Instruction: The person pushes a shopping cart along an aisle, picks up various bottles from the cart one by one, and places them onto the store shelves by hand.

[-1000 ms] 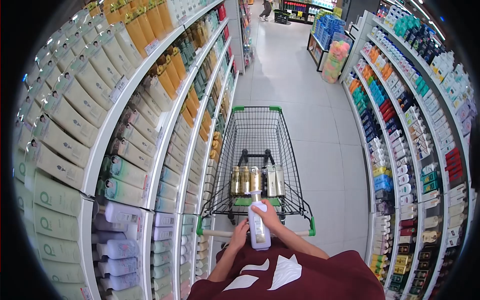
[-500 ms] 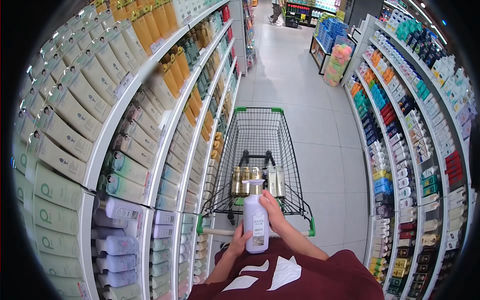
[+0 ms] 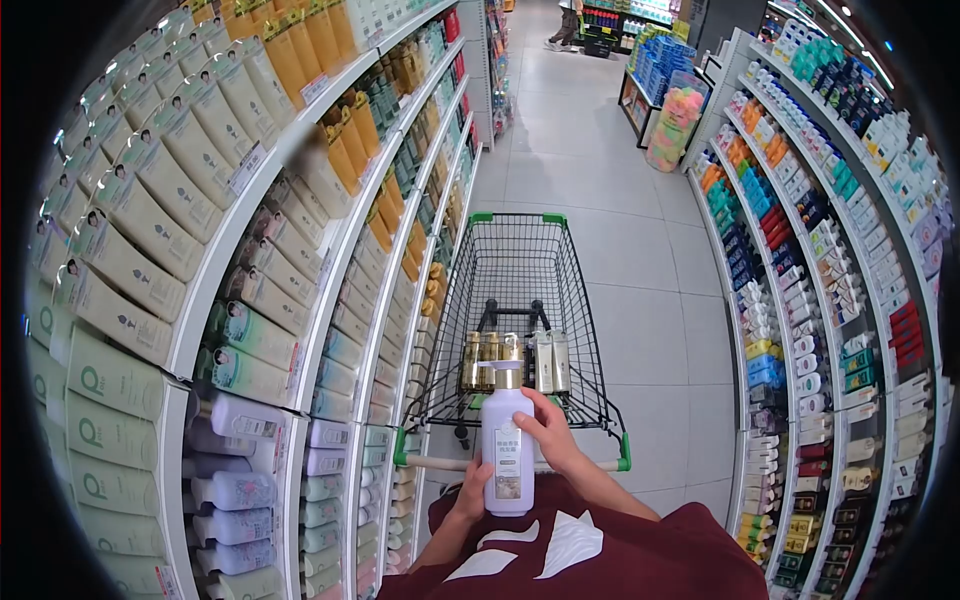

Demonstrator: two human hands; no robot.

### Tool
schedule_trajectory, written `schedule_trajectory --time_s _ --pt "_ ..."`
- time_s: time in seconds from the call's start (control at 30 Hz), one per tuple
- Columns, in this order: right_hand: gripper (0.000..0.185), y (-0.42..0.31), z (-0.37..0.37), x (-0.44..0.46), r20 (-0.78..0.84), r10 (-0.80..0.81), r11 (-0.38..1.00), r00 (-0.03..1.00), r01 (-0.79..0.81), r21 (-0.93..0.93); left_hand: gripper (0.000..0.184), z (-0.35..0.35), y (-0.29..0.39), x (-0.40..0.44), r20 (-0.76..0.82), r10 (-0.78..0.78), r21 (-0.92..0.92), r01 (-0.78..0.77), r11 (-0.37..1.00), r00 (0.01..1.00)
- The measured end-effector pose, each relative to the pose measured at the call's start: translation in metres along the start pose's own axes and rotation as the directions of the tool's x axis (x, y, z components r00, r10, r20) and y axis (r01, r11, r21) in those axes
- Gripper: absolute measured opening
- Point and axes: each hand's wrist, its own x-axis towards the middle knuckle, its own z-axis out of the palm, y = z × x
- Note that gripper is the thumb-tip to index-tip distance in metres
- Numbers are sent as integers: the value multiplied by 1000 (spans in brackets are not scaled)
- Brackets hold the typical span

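A lavender pump bottle (image 3: pixel 508 445) with a gold collar stands upright between my hands, its label facing me. My left hand (image 3: pixel 474 492) is closed on its lower left side. Around its upper right side, my right hand (image 3: pixel 548 432) wraps with the thumb on the front. Just beyond is a wire shopping cart (image 3: pixel 520 240) with green corners. Inside it, gold bottles (image 3: pixel 472 362) and pale bottles (image 3: pixel 552 362) stand side by side near the handle end.
Shelves of tubes and bottles (image 3: pixel 190 300) line the left side. On the right, curved shelves (image 3: pixel 800 300) hold many products. A clear bin of colourful puffs (image 3: pixel 675 125) stands ahead beside a blue stack (image 3: pixel 660 65). A person's legs (image 3: pixel 565 28) show far down the aisle.
The bottle, seen sideways and farther down a second ago, now stands upright with its front label towards me. My hands have shifted slightly around it. The distant person has moved right.
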Motion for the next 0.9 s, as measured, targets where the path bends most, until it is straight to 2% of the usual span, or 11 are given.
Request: schedule_trajectory --time_s 0.33,0.63,0.7,0.83,0.9 --pt "58 -5 -2 2 -42 -31 998 999 29 -57 78 10 7 3 24 -6 36 6 999 1000" --pt "57 -4 -9 5 -7 -66 989 998 64 -137 81 6 2 6 10 -50 -16 50 999 999" --pt "56 -5 -9 4 -15 -75 988 997 72 -134 77 5 0 6 -12 -117 -138 115 984 993" --pt "50 -4 -10 3 -27 -65 992 998 62 -114 76 9 9 8 -3 -130 -119 129 984 991" --pt "49 -1 -13 4 -29 -21 999 999 20 -48 77 19 20 5 59 -175 -320 185 929 983"
